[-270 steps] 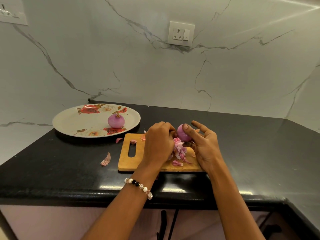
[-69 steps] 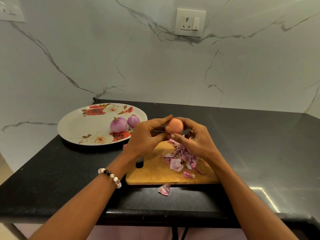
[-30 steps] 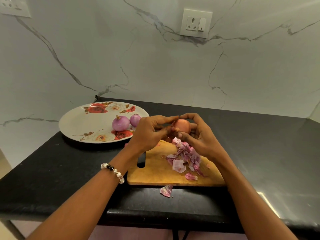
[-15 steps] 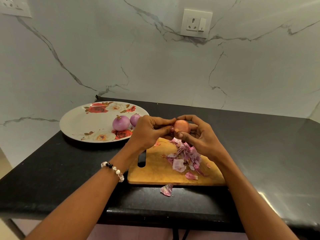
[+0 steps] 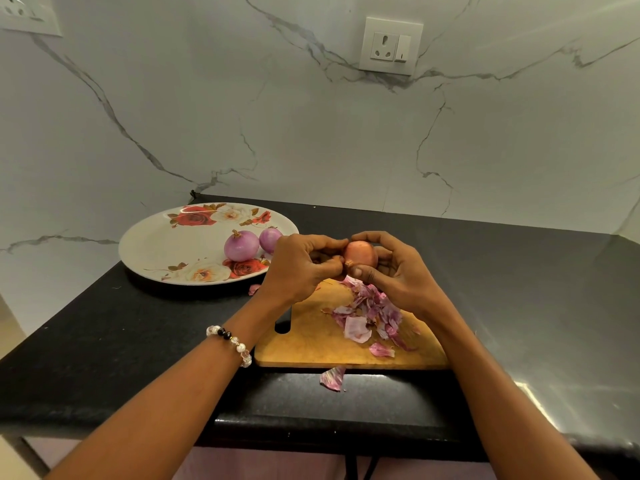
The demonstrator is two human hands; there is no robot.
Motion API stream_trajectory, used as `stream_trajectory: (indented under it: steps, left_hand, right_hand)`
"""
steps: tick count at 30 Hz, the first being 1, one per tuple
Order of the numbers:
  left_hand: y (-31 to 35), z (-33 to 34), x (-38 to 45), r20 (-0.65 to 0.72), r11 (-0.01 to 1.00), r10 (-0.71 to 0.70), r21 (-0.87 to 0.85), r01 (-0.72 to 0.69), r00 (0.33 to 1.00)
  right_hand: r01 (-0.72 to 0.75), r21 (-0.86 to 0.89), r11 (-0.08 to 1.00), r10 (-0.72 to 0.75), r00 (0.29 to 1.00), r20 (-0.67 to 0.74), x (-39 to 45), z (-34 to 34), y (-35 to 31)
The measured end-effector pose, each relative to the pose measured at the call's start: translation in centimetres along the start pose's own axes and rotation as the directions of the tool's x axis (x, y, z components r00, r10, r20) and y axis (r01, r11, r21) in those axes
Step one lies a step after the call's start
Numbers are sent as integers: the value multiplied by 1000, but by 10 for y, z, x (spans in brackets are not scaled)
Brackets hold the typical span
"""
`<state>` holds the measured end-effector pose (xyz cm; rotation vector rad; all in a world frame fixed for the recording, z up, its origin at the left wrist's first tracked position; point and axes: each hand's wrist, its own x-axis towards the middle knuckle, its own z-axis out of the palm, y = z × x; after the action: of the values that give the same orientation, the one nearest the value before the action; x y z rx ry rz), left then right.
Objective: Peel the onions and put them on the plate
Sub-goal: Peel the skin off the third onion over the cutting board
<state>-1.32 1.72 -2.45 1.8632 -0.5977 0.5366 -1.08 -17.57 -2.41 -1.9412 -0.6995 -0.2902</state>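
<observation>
Holding one unpeeled onion (image 5: 361, 255) above the far end of the single wooden cutting board (image 5: 311, 344), the right hand (image 5: 398, 271) curls its fingers round it while the left hand (image 5: 298, 268) pinches at its near end. Two peeled onions (image 5: 241, 245) sit side by side on the one floral plate (image 5: 156, 247). Loose skins (image 5: 367, 313) are heaped on the board; two more lie on the black counter (image 5: 104, 334).

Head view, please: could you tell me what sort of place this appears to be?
Most likely a home kitchen: a black stone countertop against a marble-look wall with a power socket, and a wooden cutting board strewn with onion peels.
</observation>
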Motion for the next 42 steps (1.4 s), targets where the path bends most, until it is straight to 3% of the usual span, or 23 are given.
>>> stream_trajectory:
  steps: [10,21,33,42]
  left_hand:
    - [-5,2,2,-10,999,7,48,-6,1000]
    - [-2,-3,4,8,1000,-17,-8,17,1000]
    - [-7,0,1,-7,957,215,203,-209,977]
    - [-3,-4,6,64,999,3,-47,0,998]
  right_hand:
    - [-15,-8,1000,15,1000,1,1,0,4]
    - [-21,31,999,20,1000,18,1,-1,4]
    - [-42,62,997,40,999,34,1,4,3]
    - [-77,194,978,74,997,23,0,-1,-3]
